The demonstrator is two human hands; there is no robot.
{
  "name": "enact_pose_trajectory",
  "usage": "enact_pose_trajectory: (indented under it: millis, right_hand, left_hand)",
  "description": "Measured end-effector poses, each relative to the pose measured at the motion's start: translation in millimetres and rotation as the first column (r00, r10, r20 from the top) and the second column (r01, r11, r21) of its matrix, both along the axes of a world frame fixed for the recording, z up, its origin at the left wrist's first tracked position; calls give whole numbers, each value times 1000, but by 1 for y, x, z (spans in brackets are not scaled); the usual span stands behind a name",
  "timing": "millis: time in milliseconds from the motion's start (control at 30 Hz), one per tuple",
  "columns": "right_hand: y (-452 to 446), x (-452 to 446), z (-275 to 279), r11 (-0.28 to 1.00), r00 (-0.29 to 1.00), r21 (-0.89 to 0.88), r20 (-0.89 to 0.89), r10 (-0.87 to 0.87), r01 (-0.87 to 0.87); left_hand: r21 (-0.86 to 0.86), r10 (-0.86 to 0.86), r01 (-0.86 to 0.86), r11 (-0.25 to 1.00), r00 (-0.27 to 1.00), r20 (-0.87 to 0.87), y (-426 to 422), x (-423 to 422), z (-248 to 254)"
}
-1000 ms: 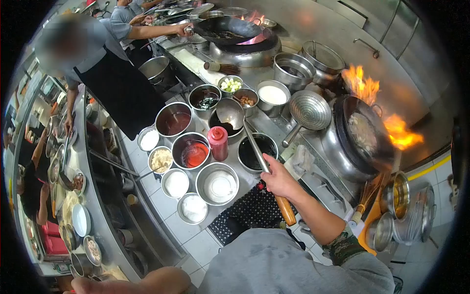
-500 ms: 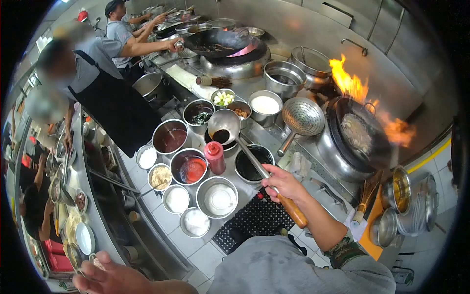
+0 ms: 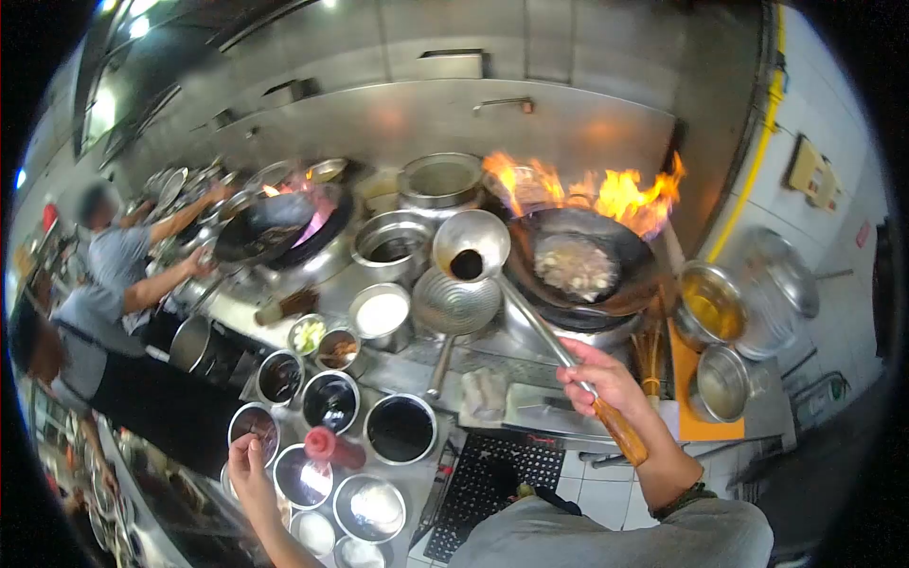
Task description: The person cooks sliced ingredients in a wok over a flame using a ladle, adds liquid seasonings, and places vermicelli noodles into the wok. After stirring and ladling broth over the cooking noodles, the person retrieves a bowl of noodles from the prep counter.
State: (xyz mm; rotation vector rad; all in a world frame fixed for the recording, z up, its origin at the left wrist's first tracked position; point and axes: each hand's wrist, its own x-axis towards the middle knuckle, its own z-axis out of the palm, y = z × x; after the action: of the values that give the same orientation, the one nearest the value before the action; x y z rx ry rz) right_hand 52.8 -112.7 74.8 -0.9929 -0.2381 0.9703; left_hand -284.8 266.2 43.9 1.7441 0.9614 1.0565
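My right hand (image 3: 606, 381) is wrapped around the wooden handle of a ladle (image 3: 532, 314). Dark liquid lies in its bowl, which is held in front of a wok (image 3: 636, 284). Pale food (image 3: 574, 265) sits in the wok, with flames rising behind it. My left hand (image 3: 252, 475) is raised over the seasoning containers at lower left, fingers pointing up and nothing visible in them. Near it are a red squeeze bottle (image 3: 335, 450) and a metal pot of dark liquid (image 3: 401, 429). A perforated strainer (image 3: 458, 301) rests on the counter behind the ladle.
Co-workers stand at the left, one with a hand (image 3: 199, 261) at another wok (image 3: 258, 232) over a flame. At right are a pot of yellow liquid (image 3: 713, 301) and a metal bowl (image 3: 721, 383). A bamboo brush (image 3: 650, 352) stands beside my wok.
The view has swung right and up toward the wok. The ladle with dark liquid has gone from over the seasoning pots to before the wok. My left hand now hovers over the containers.
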Motion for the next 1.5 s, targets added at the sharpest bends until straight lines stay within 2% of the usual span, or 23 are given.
enact_pose_trajectory:
  millis: [67,200,300,367,433,467,500,600,667,767,833,867,900,967,1033,1067,1133,1233,1267,1300,1333,1433,1500]
  right_hand:
    - [-21,25,-2,977,978,-147,158,-134,157]
    - [-53,79,-20,893,885,-305,429,-181,330]
    - [-69,100,-27,825,845,-354,473,-249,441]
    - [-80,115,-37,810,837,-351,469,-282,470]
    - [-91,128,-46,810,830,-330,464,-309,486]
    - [-94,132,-46,804,828,-334,464,-315,492]
    - [-97,135,-45,805,830,-318,441,-341,500]
    - [-104,137,-41,809,836,-301,404,-371,505]
    - [-109,136,-36,814,839,-294,396,-374,501]
    - [-109,119,-25,884,886,-197,296,-358,424]
    - [-101,97,-7,902,910,-133,135,-393,410]
    - [-95,86,1,920,927,-123,102,-361,372]
    - [-88,76,7,940,947,-113,67,-315,320]
    - [-72,57,5,957,958,-126,-90,-272,260]
    - [-50,39,-11,984,975,-136,-170,-141,118]
    - [-41,34,-17,987,967,-134,-224,-120,91]
    - [-9,14,-24,995,948,-90,-318,18,-49]
    - [38,-7,-38,960,903,-3,-341,262,-280]
    - [51,-11,-46,925,877,17,-312,365,-380]
    - [65,-17,-47,918,871,15,-312,380,-396]
    - [80,-26,-46,889,880,-91,-221,421,-448]
    - [113,-45,-51,816,857,-280,-54,513,-506]
    - [126,-53,-57,742,762,-448,181,622,-499]
  left_hand:
    - [-86,-25,19,996,998,-64,40,17,-29]
    - [-75,-17,-5,997,958,-287,89,52,-52]
    - [146,109,-43,988,870,-481,145,52,-101]
    - [28,132,-133,991,900,-415,154,62,-108]
    - [-302,0,-131,944,918,-397,169,59,-115]
    - [-294,22,-134,946,935,-355,168,62,-120]
    - [-357,61,-156,921,963,-264,168,64,-126]
    - [-426,-42,-86,901,959,-281,196,51,-149]
    - [-423,20,-217,880,906,-423,201,53,-155]
    - [-529,42,-248,812,928,-371,173,61,-137]
    - [-378,-232,39,925,846,-480,186,45,-152]
    - [-644,-226,31,764,948,-223,149,66,-113]
    - [-656,-162,-11,755,966,-202,146,68,-120]
    - [-807,-123,-144,572,958,-259,146,80,-114]
    - [-841,-94,-37,540,990,-104,146,78,-121]
    - [-825,72,-89,558,996,-58,140,90,-125]
    - [-822,-19,-103,559,990,-137,142,86,-116]
    - [-555,-1,-298,776,881,-474,151,77,-116]
    - [-171,117,-304,937,735,-667,154,70,-121]
    - [228,300,-195,954,562,-771,158,63,-126]
    - [311,357,-182,933,585,-728,132,71,-87]
    - [462,466,-161,872,561,-684,127,72,-79]
    - [382,423,-193,904,538,-729,128,74,-79]
